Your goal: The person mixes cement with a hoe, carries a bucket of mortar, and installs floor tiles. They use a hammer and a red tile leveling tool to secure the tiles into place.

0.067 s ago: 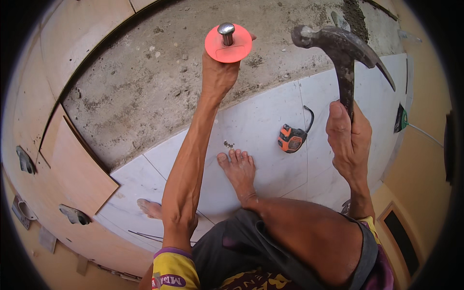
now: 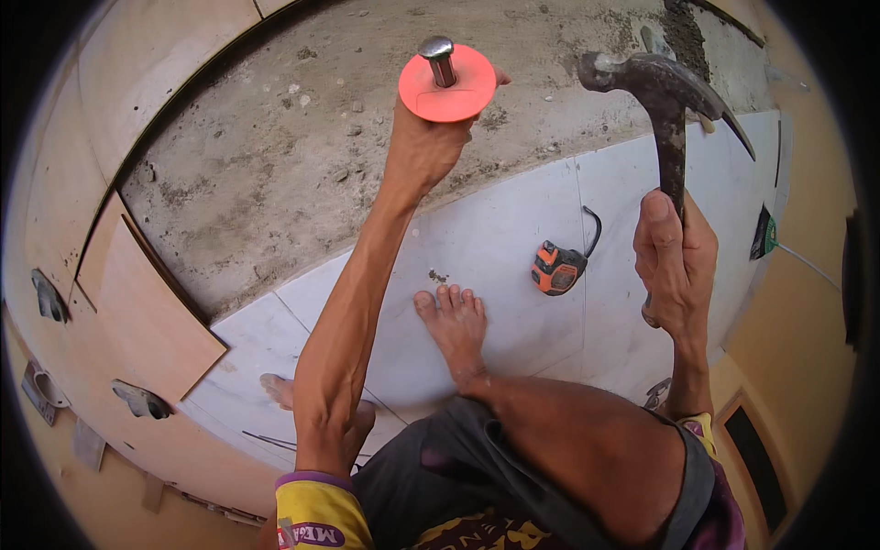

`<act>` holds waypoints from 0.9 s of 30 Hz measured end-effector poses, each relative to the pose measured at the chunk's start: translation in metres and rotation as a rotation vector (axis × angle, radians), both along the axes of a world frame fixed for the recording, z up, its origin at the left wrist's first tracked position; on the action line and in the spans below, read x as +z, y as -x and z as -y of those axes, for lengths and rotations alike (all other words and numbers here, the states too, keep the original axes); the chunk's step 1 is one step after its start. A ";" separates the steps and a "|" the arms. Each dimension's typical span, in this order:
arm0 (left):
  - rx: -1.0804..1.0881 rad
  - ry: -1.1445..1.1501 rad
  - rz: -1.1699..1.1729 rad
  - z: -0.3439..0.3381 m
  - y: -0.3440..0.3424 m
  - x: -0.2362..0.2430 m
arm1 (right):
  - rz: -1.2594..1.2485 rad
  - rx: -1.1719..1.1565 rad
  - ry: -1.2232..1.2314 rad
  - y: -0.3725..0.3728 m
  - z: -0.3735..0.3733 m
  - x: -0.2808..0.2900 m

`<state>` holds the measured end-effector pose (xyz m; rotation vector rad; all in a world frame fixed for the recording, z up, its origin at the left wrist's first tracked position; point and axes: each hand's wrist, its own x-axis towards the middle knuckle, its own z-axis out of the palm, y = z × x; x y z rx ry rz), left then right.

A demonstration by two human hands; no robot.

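My left hand [image 2: 429,147] is closed around a chisel [image 2: 442,57] with a round pinkish-red hand guard [image 2: 449,96]. Its shiny metal striking end points up toward me, while the guard hides most of my fingers and the working end. In my right hand [image 2: 676,261] is a claw hammer [image 2: 671,119], dark and worn, held upright by its handle with the head raised. The hammer's face is turned left, toward the chisel, with a wide gap between them. Rough grey mortar bed [image 2: 266,192] lies beneath my left hand.
White marble-look tiles [image 2: 522,348] lie under my bare feet. An orange and black tape measure [image 2: 557,268] rests on them. At left are wood-coloured boards [image 2: 156,312] and two grey shoe-like objects, one nearer [image 2: 139,401]. A green and black item [image 2: 763,231] with a cord lies far right.
Both hands have shifted slightly to the right, the chisel and hammer with them. The chisel's striking end now leans a little more to the left.
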<state>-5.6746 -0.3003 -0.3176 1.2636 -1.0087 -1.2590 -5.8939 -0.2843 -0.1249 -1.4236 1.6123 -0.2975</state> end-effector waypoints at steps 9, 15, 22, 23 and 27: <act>-0.134 -0.156 -0.126 -0.024 0.050 -0.007 | -0.032 -0.031 -0.121 0.004 0.005 -0.011; -0.119 -0.019 -0.095 -0.027 0.059 -0.013 | -0.072 0.041 0.017 -0.008 0.018 0.018; -0.125 -0.099 -0.148 -0.033 0.063 -0.017 | -0.121 0.289 0.116 0.003 0.000 -0.008; -0.111 -0.118 -0.223 -0.026 0.067 -0.011 | -0.276 0.400 0.011 0.000 0.010 -0.012; -0.130 -0.013 -0.099 -0.034 0.041 -0.020 | -0.209 0.316 0.054 -0.033 0.016 0.026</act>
